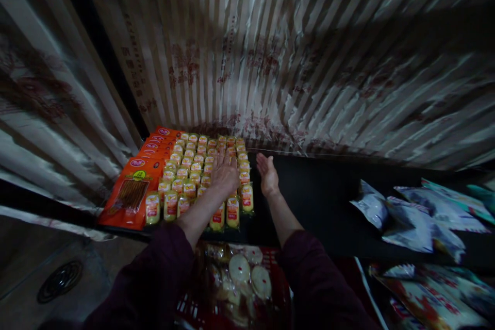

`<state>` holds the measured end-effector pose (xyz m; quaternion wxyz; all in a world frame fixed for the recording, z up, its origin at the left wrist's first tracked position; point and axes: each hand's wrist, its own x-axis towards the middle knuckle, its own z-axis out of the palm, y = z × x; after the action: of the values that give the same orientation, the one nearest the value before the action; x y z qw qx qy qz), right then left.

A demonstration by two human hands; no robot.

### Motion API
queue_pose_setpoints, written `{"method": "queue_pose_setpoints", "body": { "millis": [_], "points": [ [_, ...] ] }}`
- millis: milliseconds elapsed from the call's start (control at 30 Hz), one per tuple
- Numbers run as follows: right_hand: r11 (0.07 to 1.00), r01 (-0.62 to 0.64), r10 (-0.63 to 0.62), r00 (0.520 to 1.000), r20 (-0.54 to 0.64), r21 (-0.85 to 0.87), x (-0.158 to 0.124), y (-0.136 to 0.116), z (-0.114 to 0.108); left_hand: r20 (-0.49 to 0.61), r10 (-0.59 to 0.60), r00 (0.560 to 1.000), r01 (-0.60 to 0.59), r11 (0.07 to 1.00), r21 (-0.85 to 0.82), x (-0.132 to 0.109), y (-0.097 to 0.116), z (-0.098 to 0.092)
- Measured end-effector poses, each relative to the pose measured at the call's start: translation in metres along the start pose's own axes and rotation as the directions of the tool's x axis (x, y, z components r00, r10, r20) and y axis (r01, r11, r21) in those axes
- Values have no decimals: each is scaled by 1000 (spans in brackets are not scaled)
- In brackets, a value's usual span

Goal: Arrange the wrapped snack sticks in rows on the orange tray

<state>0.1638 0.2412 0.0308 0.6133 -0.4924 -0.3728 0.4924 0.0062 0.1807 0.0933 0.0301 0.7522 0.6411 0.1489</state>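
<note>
At centre left of the frame, rows of small yellow plastic packets (193,172) are marked with red-and-white labels, and further left flat orange foil packs (129,201) are printed with red oval badges above a window of brown sticks. The black shelf top (320,201) is backed by a cream-and-brown striped sheet (290,62) blotched with dull red print. Dark maroon cloth sleeves (154,278) are seen at the bottom, and silver-white crinkled bags (410,216) edged in blue and teal at the right.
</note>
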Motion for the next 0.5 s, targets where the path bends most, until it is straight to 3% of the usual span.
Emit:
{"method": "queue_pose_setpoints", "body": {
  "millis": [233,367,500],
  "points": [
    [994,110,-110,992,-56,-5,-77,-5,-4,-51,126,991,-130,989,-65,-71,35,-10],
    [990,119,-125,989,-74,-74,-118,-1,-6,-74,144,987,-148,988,-51,-112,46,1],
    [964,167,-186,979,-78,-205,-151,4,-12,-66,211,975,-212,977,-12,-157,41,18]
  ]
}}
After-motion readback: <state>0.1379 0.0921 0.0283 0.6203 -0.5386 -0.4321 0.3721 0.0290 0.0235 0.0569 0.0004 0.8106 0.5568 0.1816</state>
